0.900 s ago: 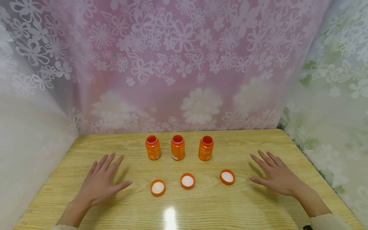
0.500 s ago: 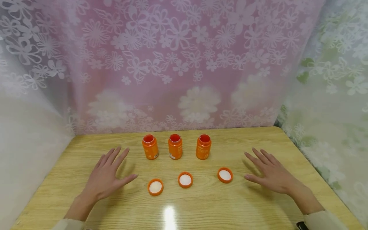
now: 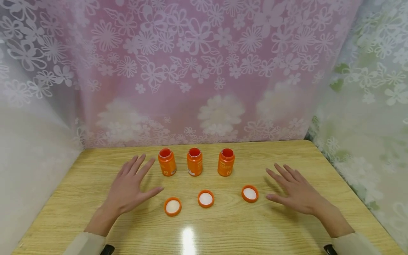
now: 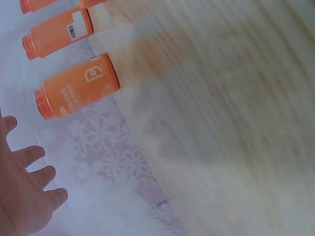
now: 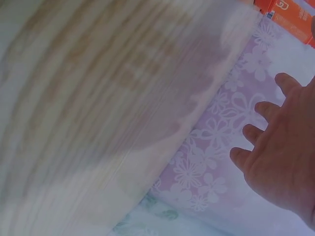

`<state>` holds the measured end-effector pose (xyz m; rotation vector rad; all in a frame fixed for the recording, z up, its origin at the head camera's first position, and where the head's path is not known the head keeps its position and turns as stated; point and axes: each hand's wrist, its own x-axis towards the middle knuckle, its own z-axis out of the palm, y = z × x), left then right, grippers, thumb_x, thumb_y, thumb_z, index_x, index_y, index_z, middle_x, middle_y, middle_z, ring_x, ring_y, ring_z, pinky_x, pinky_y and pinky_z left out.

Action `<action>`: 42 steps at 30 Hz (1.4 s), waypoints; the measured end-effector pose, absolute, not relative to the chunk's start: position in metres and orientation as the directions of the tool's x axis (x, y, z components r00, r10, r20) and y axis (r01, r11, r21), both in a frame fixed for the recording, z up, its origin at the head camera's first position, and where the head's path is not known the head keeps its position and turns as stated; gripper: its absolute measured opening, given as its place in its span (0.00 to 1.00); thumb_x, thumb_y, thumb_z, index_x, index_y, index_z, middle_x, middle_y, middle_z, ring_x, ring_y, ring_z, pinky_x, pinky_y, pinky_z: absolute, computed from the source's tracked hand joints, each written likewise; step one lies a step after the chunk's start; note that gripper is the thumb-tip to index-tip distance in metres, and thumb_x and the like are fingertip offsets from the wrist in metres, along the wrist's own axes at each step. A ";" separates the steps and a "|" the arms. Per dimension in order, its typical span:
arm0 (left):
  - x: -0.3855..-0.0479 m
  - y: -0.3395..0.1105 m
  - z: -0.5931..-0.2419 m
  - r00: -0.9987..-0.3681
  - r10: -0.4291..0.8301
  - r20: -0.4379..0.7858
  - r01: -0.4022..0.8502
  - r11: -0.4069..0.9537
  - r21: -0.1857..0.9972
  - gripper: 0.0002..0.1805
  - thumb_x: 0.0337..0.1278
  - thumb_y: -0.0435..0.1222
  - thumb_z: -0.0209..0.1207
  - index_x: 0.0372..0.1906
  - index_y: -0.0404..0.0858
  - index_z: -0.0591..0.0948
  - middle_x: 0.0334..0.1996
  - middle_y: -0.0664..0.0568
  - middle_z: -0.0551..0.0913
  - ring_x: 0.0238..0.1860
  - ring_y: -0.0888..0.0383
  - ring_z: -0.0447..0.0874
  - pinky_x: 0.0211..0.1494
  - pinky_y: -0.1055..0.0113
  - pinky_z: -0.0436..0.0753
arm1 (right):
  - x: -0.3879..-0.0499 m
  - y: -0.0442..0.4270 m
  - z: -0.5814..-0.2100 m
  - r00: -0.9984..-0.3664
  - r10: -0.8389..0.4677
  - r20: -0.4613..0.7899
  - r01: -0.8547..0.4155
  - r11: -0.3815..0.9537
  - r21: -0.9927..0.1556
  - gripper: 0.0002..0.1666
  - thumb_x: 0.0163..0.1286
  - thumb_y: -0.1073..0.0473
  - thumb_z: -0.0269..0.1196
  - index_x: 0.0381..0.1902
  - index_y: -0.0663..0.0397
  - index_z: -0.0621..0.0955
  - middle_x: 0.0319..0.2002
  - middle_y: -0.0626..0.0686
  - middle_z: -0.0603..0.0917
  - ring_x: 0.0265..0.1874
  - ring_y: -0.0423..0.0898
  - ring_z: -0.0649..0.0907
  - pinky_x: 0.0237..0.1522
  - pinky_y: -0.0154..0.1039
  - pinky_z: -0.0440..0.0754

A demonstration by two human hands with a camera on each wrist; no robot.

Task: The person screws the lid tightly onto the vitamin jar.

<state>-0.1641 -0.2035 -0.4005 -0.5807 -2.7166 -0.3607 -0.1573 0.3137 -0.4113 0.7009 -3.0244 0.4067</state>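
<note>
A: How are the hands?
B: Both have fingers spread and fairly straight. The left hand is near the left bottle and left cap; the right hand is beside the right cap.
A: And the rest?
B: The middle bottle and right bottle complete a row of orange, uncapped, upright bottles toward the back. The middle cap lies in front with the other two, pale insides up.
A: The surface?
B: A wood-grained counter with a bright glare spot, a pink floral curtain behind and pale drapes at the sides.
A: What's changed since half a second ago?
B: Both hands have come inward, the left one more; bottles and caps stayed put.
A: Anything the views split on?
B: The left wrist view makes out a barcode on one bottle; only the head view has the caps.
</note>
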 end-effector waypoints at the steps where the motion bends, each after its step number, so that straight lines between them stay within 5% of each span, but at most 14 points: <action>1: -0.165 -0.201 -0.399 -0.856 0.354 0.378 0.439 0.883 0.166 0.49 0.48 0.69 0.55 0.74 0.52 0.57 0.71 0.42 0.58 0.71 0.41 0.50 0.69 0.43 0.51 | -0.157 0.312 -0.411 -0.899 -0.432 0.067 -0.435 0.867 -0.242 0.46 0.65 0.34 0.57 0.75 0.40 0.56 0.74 0.59 0.51 0.70 0.65 0.49 0.64 0.67 0.46; 24: -0.199 -0.121 -0.369 -0.747 0.565 0.350 0.599 0.801 -0.013 0.48 0.49 0.75 0.44 0.73 0.57 0.59 0.73 0.47 0.55 0.73 0.45 0.45 0.70 0.43 0.47 | -0.157 0.297 -0.413 -0.900 -0.432 0.052 -0.433 0.880 -0.194 0.47 0.63 0.28 0.55 0.74 0.38 0.58 0.74 0.55 0.50 0.71 0.63 0.49 0.65 0.65 0.42; 34: -0.210 -0.089 -0.369 -0.713 0.613 0.341 0.637 0.769 -0.054 0.47 0.49 0.75 0.42 0.73 0.56 0.61 0.72 0.46 0.56 0.72 0.44 0.47 0.70 0.44 0.48 | -0.161 0.288 -0.419 -0.863 -0.479 0.163 -0.502 0.850 -0.159 0.47 0.61 0.29 0.57 0.73 0.41 0.61 0.73 0.57 0.56 0.70 0.64 0.53 0.65 0.66 0.45; 42: -0.218 -0.053 -0.366 -0.697 0.639 0.325 0.653 0.753 -0.079 0.48 0.49 0.76 0.39 0.73 0.57 0.60 0.72 0.49 0.57 0.72 0.46 0.49 0.70 0.44 0.52 | -0.161 0.276 -0.419 -0.882 -0.466 0.077 -0.472 0.872 -0.131 0.50 0.60 0.23 0.52 0.74 0.40 0.59 0.74 0.56 0.53 0.71 0.63 0.51 0.66 0.65 0.43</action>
